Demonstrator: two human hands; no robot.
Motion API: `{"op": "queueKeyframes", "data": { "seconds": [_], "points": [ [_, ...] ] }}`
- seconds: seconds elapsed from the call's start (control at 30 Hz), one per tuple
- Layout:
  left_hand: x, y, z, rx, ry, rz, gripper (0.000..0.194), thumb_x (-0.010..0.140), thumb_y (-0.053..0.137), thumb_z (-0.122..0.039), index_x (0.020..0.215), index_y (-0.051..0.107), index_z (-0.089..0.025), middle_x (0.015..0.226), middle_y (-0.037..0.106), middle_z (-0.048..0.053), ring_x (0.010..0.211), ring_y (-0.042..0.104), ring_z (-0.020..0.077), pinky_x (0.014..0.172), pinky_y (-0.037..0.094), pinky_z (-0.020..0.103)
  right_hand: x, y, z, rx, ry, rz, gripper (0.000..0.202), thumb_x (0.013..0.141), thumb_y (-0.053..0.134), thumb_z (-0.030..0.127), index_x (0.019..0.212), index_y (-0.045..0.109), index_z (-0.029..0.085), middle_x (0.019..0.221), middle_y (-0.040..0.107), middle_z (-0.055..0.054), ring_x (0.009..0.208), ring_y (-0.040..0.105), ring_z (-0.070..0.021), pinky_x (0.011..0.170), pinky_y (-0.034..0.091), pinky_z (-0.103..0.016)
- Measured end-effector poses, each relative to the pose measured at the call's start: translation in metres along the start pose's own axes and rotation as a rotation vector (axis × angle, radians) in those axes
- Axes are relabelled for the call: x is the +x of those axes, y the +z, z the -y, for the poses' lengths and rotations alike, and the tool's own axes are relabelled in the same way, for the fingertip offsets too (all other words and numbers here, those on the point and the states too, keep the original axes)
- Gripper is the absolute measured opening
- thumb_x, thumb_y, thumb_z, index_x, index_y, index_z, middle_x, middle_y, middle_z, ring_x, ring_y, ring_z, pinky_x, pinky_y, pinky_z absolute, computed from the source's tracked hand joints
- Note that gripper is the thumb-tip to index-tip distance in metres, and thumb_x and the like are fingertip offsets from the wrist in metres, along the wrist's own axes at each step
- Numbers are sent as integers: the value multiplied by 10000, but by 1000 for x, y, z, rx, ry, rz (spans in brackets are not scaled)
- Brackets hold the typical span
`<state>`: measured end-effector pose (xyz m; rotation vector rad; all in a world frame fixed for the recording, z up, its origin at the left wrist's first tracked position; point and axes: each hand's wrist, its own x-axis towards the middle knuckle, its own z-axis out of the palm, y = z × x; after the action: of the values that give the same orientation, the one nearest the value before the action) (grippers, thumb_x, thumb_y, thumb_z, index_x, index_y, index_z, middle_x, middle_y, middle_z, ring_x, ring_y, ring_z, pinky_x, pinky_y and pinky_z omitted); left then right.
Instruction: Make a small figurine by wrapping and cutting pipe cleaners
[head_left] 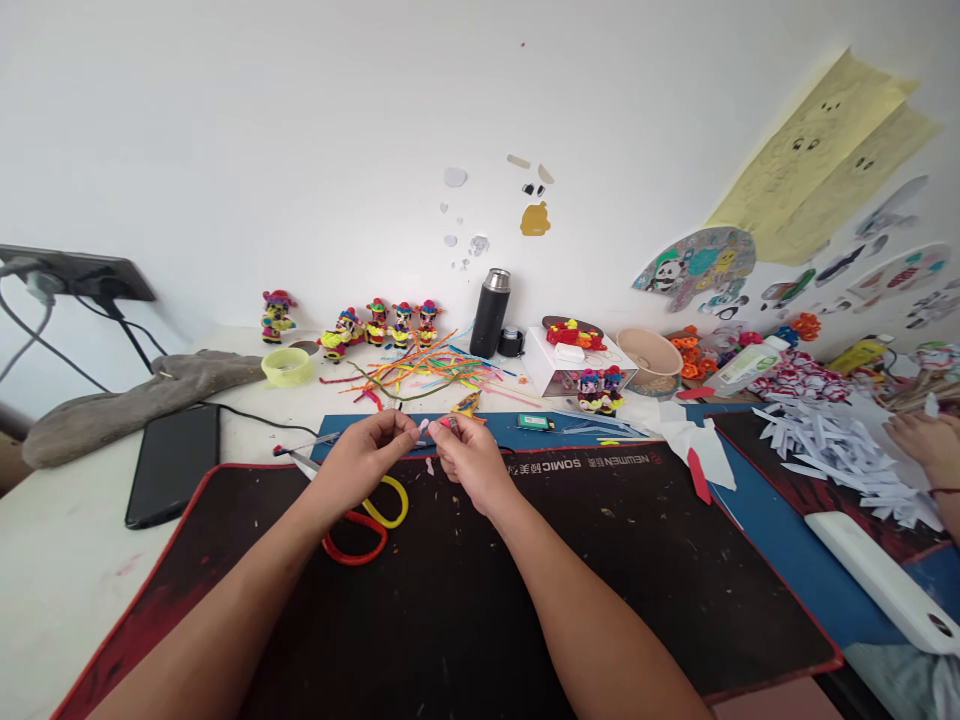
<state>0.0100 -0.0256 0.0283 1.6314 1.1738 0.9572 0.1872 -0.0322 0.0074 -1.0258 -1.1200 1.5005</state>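
Observation:
Over the black mat (600, 570) my left hand (367, 455) and my right hand (476, 465) face each other, both closed in a pinch. A small pale pink piece (424, 425) sits at my left fingertips. Between my right thumb and fingers shows a small red piece (450, 422), partly covered. A second pale scrap (430, 466) is just below the gap between the hands. Scissors (356, 562) with one red and one yellow handle lie beside my left wrist, their blades partly hidden by it.
Colourful pipe cleaners (442, 370) lie behind my hands, near small yarn-like figures (401, 322) and a black flask (491, 315). At left are a phone (176, 465) and a tape roll (287, 368). Another person's hand (926, 445) is at right by white paper strips (840, 450).

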Motion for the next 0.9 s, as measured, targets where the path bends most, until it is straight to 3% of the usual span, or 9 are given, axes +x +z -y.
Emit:
{"op": "queueKeyframes", "data": {
  "seconds": [0.23, 0.57, 0.9],
  "points": [
    [0, 0, -1, 10, 4, 10, 515, 851, 643, -714, 813, 643, -200, 740, 622, -3, 698, 535, 178, 642, 440, 271, -1, 1, 0, -84, -19, 5, 453, 813, 763, 614, 812, 523, 229, 563, 386, 106, 432, 306, -69, 412, 189, -219],
    [0, 0, 2, -33, -10, 15, 468, 853, 666, -666, 811, 638, -201, 733, 580, -19, 687, 500, 165, 642, 409, 266, -1, 0, -3, -124, -43, 10, 453, 837, 736, 634, 809, 533, 230, 580, 405, 93, 438, 315, -74, 420, 189, -227],
    [-1, 0, -2, -118, -91, 42, 462, 848, 691, -656, 813, 627, -200, 672, 473, -50, 607, 379, 133, 563, 317, 249, 0, -1, -7, -146, -59, 2, 429, 845, 735, 616, 821, 560, 225, 594, 406, 91, 445, 307, -74, 426, 214, -231]
  ]
}}
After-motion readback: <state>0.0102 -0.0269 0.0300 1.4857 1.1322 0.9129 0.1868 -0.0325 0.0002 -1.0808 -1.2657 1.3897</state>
